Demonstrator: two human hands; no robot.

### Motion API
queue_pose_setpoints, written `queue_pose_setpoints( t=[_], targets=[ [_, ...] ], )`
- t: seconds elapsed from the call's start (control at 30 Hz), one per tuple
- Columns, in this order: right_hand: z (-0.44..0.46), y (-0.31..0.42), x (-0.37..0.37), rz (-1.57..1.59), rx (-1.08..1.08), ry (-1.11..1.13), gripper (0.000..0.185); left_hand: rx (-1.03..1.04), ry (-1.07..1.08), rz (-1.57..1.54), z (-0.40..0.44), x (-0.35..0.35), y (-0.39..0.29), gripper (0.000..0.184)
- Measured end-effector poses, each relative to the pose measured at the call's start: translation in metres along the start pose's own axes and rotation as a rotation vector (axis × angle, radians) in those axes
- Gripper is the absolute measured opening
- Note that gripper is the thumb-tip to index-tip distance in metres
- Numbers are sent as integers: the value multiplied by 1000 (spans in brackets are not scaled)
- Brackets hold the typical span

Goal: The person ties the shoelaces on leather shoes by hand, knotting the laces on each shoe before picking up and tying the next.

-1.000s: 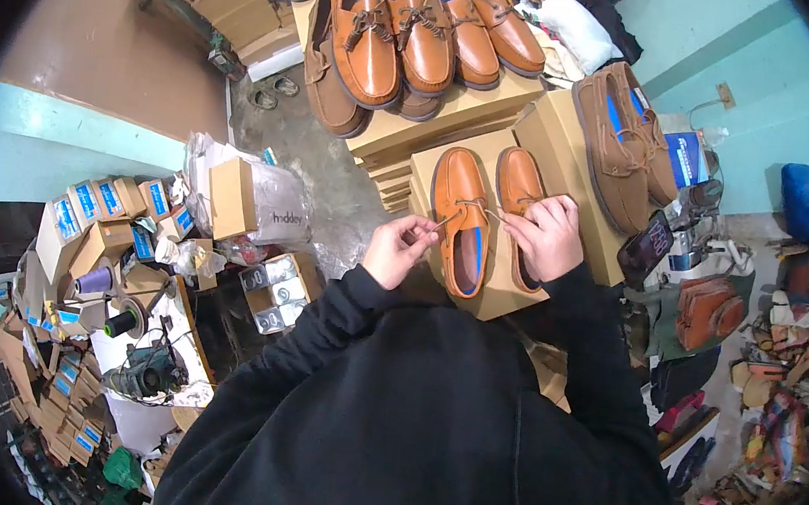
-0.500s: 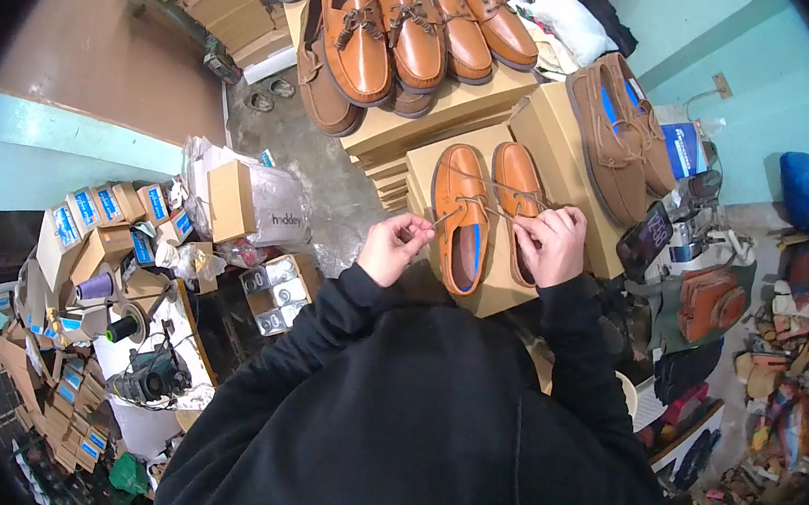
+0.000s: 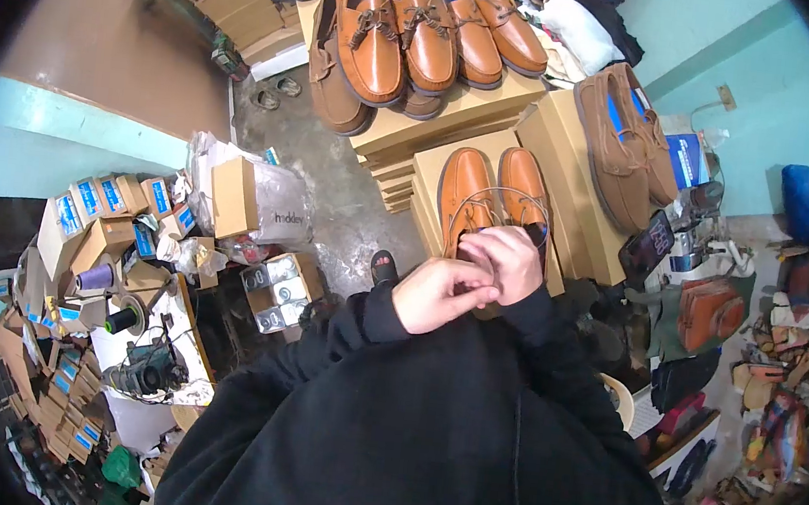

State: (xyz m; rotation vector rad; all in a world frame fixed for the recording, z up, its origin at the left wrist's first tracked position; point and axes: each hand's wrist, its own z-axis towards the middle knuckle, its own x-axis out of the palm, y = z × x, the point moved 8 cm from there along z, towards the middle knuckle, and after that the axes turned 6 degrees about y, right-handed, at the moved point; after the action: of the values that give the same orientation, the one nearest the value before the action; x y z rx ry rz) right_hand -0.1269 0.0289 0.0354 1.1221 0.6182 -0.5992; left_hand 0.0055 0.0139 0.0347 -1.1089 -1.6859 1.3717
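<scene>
A pair of tan leather boat shoes stands side by side on a cardboard box lid (image 3: 429, 172): the left shoe (image 3: 467, 183) and the right shoe (image 3: 524, 178). From the left shoe a thin brown shoelace (image 3: 503, 190) arcs up in a loop toward my hands. My left hand (image 3: 441, 295) is closed in a pinch at the lace ends, low over the shoe heels. Touching it, my right hand (image 3: 510, 265) has its fingers curled around the lace too. The hands cover the heels, and the lace ends between the fingers are hidden.
Several tan boat shoes (image 3: 424, 45) sit on boxes at the back. Brown boat shoes (image 3: 619, 147) rest on a box at the right, near a phone (image 3: 650, 235). At left are small boxes (image 3: 82, 212), thread spools (image 3: 123, 318) and a plastic-wrapped bundle (image 3: 277, 206).
My hands were apart on either side of the left shoe, each pinching lace. They have come together and closer to my body, and the lace now forms a raised loop.
</scene>
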Motion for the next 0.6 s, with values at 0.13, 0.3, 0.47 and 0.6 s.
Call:
queue_pose_setpoints(
  t=[0.13,0.3,0.47,0.6],
  targets=[
    [16,-15,-37,254,274,-77,9,90,-83,130,4,-22,2,30],
    [34,-22,-85,349,204,-153,10,134,-526,316,24,-86,42,18],
    [42,-30,-111,641,322,-169,17,293,-380,538,55,-83,40,14],
    [52,-42,-135,691,271,-510,54,195,-358,332,62,-85,58,16]
  ],
)
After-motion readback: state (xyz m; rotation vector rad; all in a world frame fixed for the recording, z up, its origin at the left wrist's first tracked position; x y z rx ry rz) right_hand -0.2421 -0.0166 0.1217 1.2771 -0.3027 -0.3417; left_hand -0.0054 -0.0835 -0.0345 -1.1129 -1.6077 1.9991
